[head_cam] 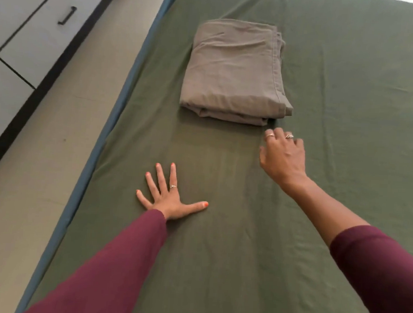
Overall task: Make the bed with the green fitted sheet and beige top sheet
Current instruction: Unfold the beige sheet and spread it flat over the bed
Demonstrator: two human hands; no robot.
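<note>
Left fingers (159, 175): straight and spread wide, pressed flat on the green sheet (348, 116); they hold nothing; nails painted orange, one ring.
Left hand (168, 198): palm down near the bed's left edge, thumb pointing right, well short of the beige sheet (235, 68).
Right fingers (278, 134): curled downward, tips hidden behind the knuckles; nothing visible in them, and whether they touch the green sheet cannot be told; two rings show.
Right hand (282, 157): back of the hand up, just beside the beige sheet's near right corner, apart from it.
Sleeves (111, 266): maroon; the left reaches the wrist, the right is pushed up the forearm.
Beige sheet: folded into a thick rectangle, lying on the green sheet beyond both hands, layered edges along its right and near sides.
Green sheet: spread over the bed, with light creases, mostly on the right.
Bed edge (121, 102): blue-grey band running along the left side.
Floor (65, 114): pale tiles left of the bed.
Cabinet (27, 24): white fronts with a dark handle (67, 15), far left.
</note>
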